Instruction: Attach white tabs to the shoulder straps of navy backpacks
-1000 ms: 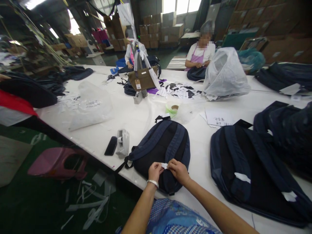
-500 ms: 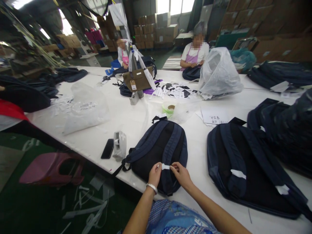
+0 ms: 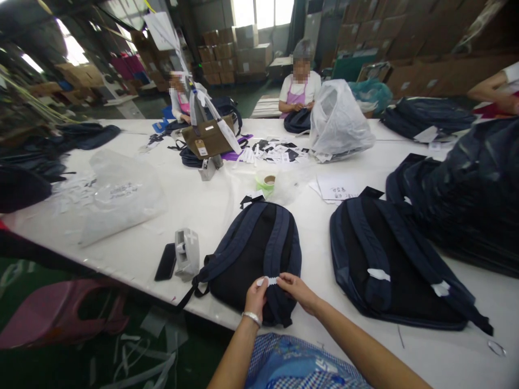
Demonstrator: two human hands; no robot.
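A navy backpack (image 3: 259, 248) lies strap side up at the near edge of the white table (image 3: 211, 202). Both my hands meet over its right shoulder strap near the bottom. My left hand (image 3: 256, 297) and my right hand (image 3: 297, 289) each pinch one end of a small white strip (image 3: 271, 281) stretched across that strap. A bracelet circles my left wrist.
A second navy backpack (image 3: 389, 265) with white strips on its straps lies to the right, beside a pile of more. A tape dispenser (image 3: 185, 254) and a phone (image 3: 165, 262) sit left. Plastic bags, a tan tote (image 3: 206, 138) and a tape roll (image 3: 265, 181) lie farther back. Two people work at the far side.
My hands have spread the white strip flat across the strap. The view has shifted, so everything on the table sits farther left in the picture.
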